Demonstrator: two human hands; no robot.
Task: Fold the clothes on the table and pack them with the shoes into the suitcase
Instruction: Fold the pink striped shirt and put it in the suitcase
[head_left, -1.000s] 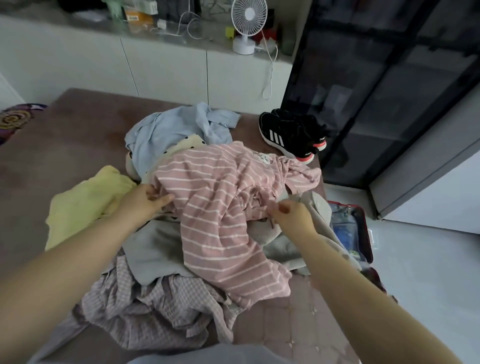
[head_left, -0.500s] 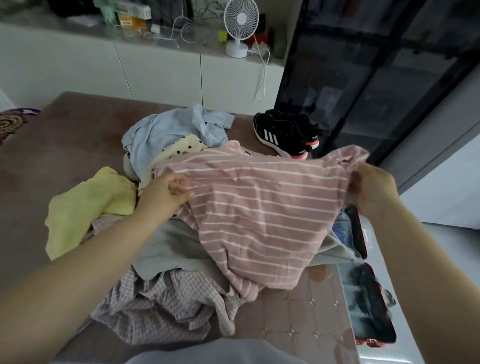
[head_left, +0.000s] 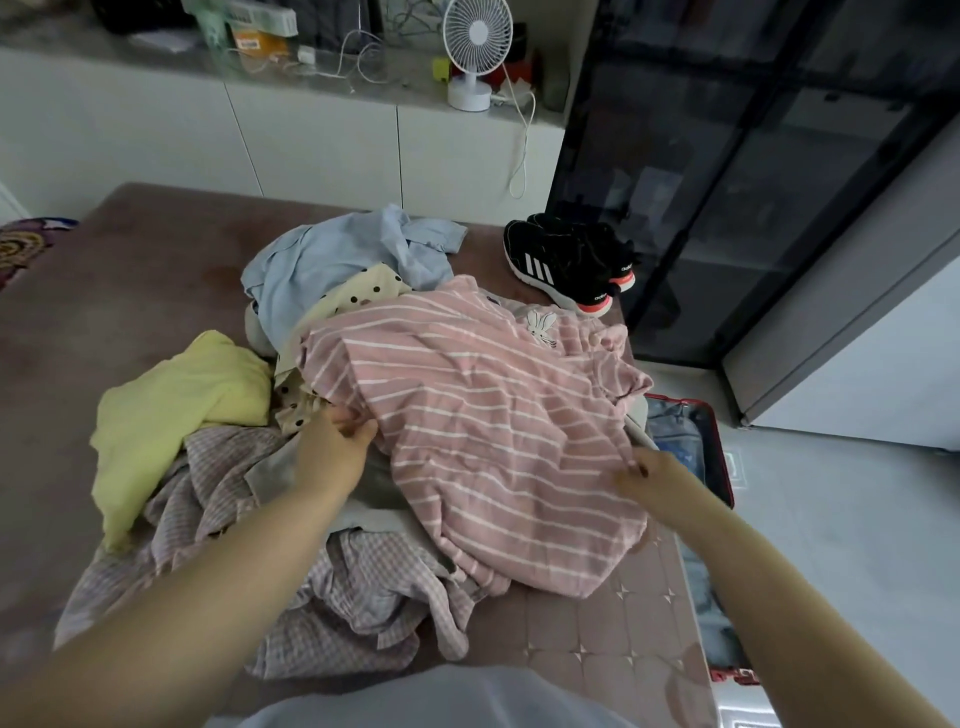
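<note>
The pink cotton shirt with thin white stripes lies on top of the clothes pile, long way running 12 to 6 o'clock. The left hand pinches its 9 o'clock edge and the right hand its 3 o'clock edge.

The pink striped shirt I hold is thin, matt, creased cloth. The checked shirt near me is a crinkled weave. The tablecloth looks smooth with a slight sheen. Far right, the cabinet is glossy dark glass and the fan is white plastic.
</note>
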